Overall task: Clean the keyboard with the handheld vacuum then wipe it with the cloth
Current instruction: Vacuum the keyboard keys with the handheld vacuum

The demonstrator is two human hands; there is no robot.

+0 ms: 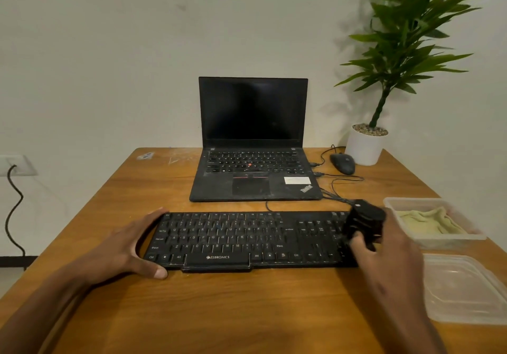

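Observation:
A black Zebronics keyboard (233, 239) lies across the wooden table (219, 307) in front of me. My left hand (131, 246) grips its left end, fingers along the far edge and thumb on the near edge. My right hand (384, 255) holds a small black handheld vacuum (366, 223) over the keyboard's right end, above the number pad. A pale yellow-green cloth (430, 222) lies bunched in a clear plastic container (450, 241) just right of the keyboard.
An open black laptop (253, 161) sits behind the keyboard, with cables (337, 189) trailing to its right. A black mouse (343, 163) and a potted plant (366, 145) stand at the back right. A clear plastic lid (463, 287) lies near the right edge.

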